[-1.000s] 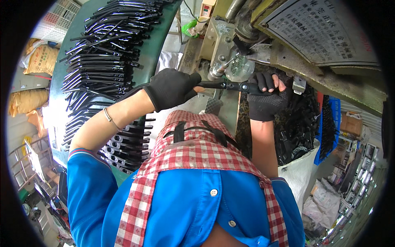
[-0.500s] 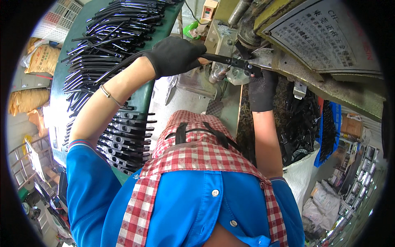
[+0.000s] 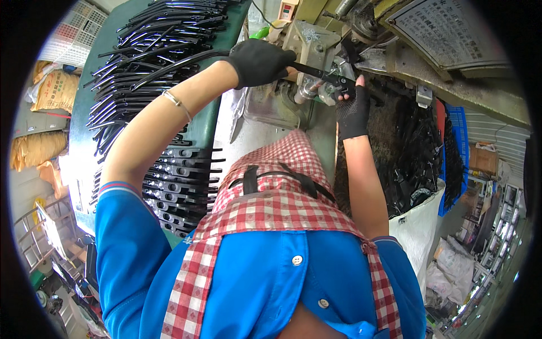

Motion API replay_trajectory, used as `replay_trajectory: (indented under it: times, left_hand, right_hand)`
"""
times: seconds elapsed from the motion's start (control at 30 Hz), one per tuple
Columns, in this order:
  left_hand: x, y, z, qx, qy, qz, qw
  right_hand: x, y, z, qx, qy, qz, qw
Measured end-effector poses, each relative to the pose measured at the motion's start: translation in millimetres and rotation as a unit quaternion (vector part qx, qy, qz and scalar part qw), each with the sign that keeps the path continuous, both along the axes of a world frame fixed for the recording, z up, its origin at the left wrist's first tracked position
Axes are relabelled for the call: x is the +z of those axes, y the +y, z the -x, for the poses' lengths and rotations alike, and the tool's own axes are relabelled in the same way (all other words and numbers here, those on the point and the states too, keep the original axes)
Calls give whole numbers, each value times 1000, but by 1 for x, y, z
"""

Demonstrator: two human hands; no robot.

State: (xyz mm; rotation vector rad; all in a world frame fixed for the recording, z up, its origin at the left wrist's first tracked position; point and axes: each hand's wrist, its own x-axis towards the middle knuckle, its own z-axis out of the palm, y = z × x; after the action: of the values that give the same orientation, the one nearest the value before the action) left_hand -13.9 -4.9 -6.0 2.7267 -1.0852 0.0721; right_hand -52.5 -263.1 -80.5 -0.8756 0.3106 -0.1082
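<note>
"What worries you here?"
"The long black metal bar. The black-gloved left hand is closed firmly round it. The right hand, in a black glove with bare fingertips, has its fingers curled about the far end, close to the grey metal cylinder. Should that cylinder move, I'd fear a pinched fingertip."
"Is the bar seated there?"
"I can't tell; any contact is hidden. It slants, so it could go in crooked."
"And its other end?"
"It seems to run back past the left wrist, across the right edge of the green-topped bench, above the heap of glossy black curved rods. A swing could snag some and drag them off that edge."
"What else crowds things?"
"A dark bent lever just above the right hand, and the worn olive machine frame overhead. Flat black pieces with round holes jut past the bench's right edge, near the red-checked apron, easily brushed. The white sack stands beside the right forearm."
</note>
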Motion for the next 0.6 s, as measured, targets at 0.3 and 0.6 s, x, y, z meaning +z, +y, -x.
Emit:
replay_trajectory:
  times: [0.3,0.6]
  left_hand:
    - [10,-4,-2,-10,23,-7,1000]
    - [12,2,-4,-10,28,-7,1000]
  right_hand:
    - [-49,-38,9,136,-6,181,974]
    - [-101,-59,-51,173,3,505,846]
